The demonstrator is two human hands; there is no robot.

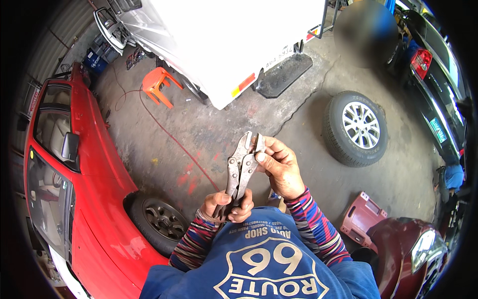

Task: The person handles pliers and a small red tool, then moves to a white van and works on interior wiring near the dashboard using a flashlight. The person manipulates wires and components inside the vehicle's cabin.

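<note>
A pair of worn grey metal locking pliers (242, 172) is held upright in front of my chest, jaws pointing away from me. My left hand (215, 205) is closed around the lower handles. With thumb and fingers, my right hand (283, 172) pinches the jaw on the right side. A gap shows between the two jaws, with nothing in it. Part of the handle ends is hidden by my left fingers.
A red car (99, 199) stands close at left, a white vehicle (209, 45) ahead. An orange stool (158, 84), a red hose (172, 133) and a loose wheel (355, 128) are on the floor. A pinkish-red plastic case (362, 219), maroon car (406, 254) and black car (438, 89) stand right.
</note>
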